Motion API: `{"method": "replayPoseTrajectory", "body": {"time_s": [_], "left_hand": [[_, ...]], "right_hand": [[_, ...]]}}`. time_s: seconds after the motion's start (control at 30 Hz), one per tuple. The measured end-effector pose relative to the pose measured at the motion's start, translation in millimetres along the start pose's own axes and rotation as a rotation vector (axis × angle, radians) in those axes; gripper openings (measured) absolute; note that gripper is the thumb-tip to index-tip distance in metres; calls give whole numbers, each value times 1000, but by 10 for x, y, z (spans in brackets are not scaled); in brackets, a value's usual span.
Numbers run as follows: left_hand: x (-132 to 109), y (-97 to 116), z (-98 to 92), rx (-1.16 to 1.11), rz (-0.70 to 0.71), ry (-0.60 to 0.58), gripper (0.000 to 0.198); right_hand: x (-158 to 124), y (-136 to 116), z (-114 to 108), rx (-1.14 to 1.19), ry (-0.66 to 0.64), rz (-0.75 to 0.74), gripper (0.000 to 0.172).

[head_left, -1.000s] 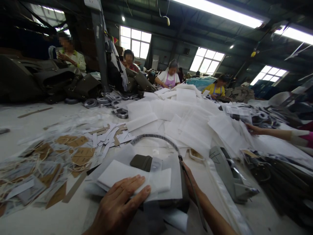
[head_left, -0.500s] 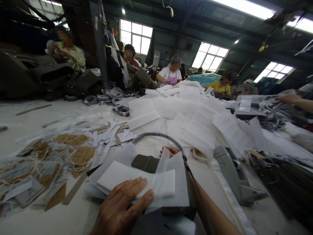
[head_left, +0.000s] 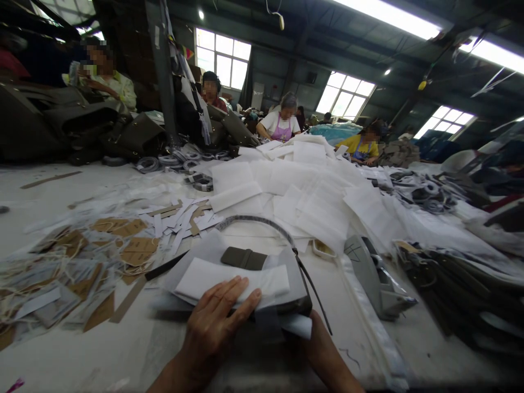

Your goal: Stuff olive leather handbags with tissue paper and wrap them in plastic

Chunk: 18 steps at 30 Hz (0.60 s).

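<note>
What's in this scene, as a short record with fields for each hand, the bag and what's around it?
Left hand: spread on the folded white sheet
Right hand: at the bag's near right corner, fingers mostly hidden
Bag: dark, partly covered by white sheets; flap showing
Handle: arched beyond the bag, wrapped
Left side: brown tags with strings
Right side: grey tape dispenser
Beyond: heap of white sheets
Background: co-workers

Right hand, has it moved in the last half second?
Yes, toward you. The right hand was about level with the far end of the grey tape dispenser; now it is mostly nearer you than that dispenser's near end.
</note>
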<state>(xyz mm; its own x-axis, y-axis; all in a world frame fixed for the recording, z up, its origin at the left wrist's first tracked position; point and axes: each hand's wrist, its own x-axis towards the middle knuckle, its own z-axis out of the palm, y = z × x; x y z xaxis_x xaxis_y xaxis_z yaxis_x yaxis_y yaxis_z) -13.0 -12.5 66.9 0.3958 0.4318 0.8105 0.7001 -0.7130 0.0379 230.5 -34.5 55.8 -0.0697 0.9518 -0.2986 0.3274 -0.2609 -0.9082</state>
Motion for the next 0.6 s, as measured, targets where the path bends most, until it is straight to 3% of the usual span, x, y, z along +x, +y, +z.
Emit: {"method": "replayPoseTrajectory", "body": {"time_s": [0.1, 0.17, 0.43, 0.6], "left_hand": [[-16, 47, 74, 37, 7, -17, 47], [-27, 74, 120, 58, 21, -36, 46], [-106, 139, 241, 67, 45, -84, 41], [-137, 131, 232, 82, 103, -123, 40]], "right_hand": [[-134, 78, 225, 107, -8, 213, 33], [-187, 56, 296, 189, 16, 259, 39], [-491, 110, 328, 437, 39, 307, 52], [-608, 282, 470, 332, 39, 243, 49]]}}
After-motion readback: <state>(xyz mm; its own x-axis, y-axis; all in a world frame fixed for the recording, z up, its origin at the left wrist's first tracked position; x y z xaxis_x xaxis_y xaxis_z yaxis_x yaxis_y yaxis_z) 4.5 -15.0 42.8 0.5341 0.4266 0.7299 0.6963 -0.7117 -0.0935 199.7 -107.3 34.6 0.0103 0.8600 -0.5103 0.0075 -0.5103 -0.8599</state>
